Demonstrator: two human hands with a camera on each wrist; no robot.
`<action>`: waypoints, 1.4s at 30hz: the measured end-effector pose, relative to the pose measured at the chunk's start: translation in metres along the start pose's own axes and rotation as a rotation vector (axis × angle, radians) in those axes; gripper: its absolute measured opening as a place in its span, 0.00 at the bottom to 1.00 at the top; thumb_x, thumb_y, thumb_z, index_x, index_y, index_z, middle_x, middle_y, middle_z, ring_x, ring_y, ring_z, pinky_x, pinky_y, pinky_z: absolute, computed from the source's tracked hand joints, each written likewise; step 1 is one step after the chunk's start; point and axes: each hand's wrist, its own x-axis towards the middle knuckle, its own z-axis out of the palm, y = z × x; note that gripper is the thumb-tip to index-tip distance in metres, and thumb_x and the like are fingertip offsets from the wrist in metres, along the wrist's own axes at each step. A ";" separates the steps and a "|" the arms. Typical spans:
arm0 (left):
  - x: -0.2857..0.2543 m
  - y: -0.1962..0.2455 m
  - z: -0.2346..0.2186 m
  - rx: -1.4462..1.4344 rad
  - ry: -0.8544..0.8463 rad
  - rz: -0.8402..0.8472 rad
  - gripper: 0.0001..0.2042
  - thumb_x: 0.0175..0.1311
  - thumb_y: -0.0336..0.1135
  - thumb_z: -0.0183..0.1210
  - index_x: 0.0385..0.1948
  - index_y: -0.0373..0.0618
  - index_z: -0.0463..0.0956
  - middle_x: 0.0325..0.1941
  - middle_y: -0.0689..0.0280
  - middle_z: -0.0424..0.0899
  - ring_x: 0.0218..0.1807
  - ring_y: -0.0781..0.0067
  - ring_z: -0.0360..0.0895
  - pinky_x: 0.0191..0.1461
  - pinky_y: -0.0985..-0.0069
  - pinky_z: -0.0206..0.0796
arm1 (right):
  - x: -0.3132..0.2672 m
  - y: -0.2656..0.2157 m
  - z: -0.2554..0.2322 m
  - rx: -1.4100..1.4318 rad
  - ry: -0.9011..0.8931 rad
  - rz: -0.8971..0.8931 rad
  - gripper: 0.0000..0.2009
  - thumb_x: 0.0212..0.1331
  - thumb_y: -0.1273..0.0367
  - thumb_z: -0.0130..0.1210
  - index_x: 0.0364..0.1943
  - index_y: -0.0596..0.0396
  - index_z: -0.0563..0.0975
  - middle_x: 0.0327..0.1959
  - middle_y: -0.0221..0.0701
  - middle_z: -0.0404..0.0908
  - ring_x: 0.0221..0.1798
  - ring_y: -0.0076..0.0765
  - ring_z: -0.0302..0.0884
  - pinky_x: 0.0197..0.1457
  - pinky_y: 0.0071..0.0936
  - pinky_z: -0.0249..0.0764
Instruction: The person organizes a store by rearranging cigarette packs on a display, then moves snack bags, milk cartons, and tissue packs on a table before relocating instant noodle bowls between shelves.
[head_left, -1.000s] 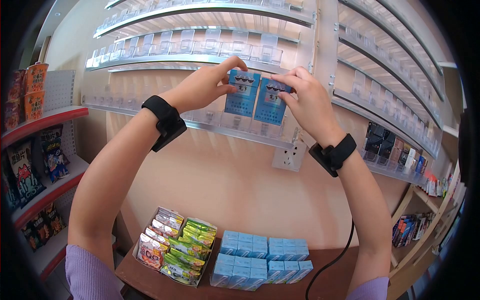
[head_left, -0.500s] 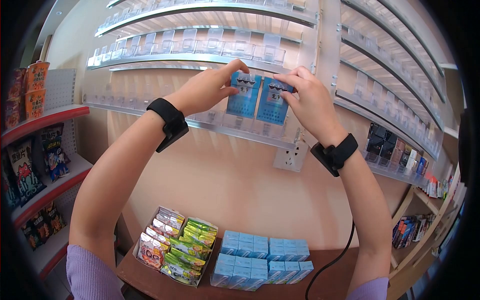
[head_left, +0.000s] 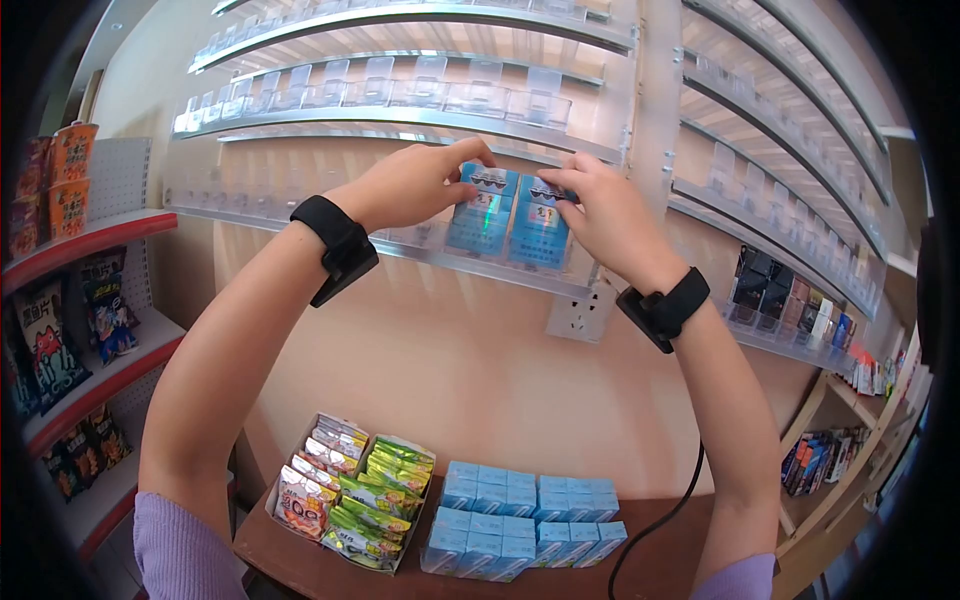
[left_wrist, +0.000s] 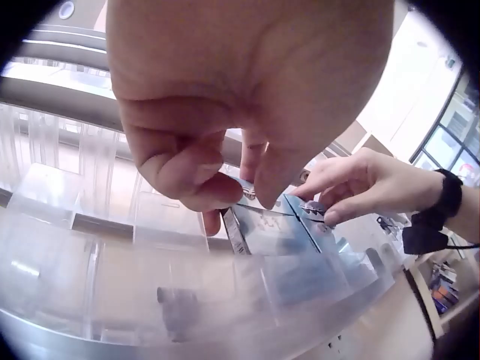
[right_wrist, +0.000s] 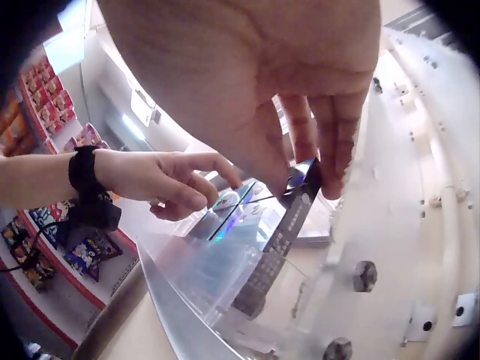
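The brown table point(head_left: 668, 560) carries an open carton of pinkish and white packets point(head_left: 310, 475), an open carton of green packets point(head_left: 380, 495), grouped light-blue boxes point(head_left: 500, 520) just beside them, and a black cable point(head_left: 640, 535). Above, two blue packs point(head_left: 510, 220) stand side by side at the right end of the clear shelf point(head_left: 430, 258), seemingly resting on its base, though the plastic blurs their lower edges.

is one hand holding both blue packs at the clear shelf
No, the left hand pinches one blue pack and the right hand pinches the other blue pack beside it.
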 end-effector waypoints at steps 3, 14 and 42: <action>-0.002 0.003 -0.004 -0.003 -0.038 -0.026 0.16 0.63 0.38 0.56 0.52 0.53 0.68 0.38 0.56 0.82 0.42 0.56 0.79 0.46 0.65 0.69 | 0.001 -0.003 -0.003 -0.001 -0.023 0.003 0.13 0.55 0.76 0.51 0.46 0.58 0.78 0.39 0.39 0.75 0.44 0.47 0.75 0.47 0.36 0.71; -0.010 0.006 -0.015 0.163 0.203 0.069 0.15 0.59 0.31 0.58 0.49 0.46 0.73 0.42 0.62 0.80 0.36 0.68 0.75 0.36 0.75 0.66 | -0.032 -0.004 -0.037 -0.058 0.250 -0.173 0.10 0.53 0.75 0.51 0.39 0.61 0.79 0.38 0.40 0.80 0.46 0.44 0.73 0.54 0.36 0.69; 0.135 0.249 0.152 -0.075 -0.103 0.043 0.30 0.57 0.41 0.61 0.58 0.37 0.60 0.43 0.49 0.81 0.46 0.52 0.79 0.49 0.67 0.69 | -0.200 0.184 -0.189 -0.460 -0.007 0.048 0.17 0.53 0.65 0.59 0.45 0.58 0.76 0.38 0.36 0.79 0.47 0.44 0.74 0.50 0.37 0.71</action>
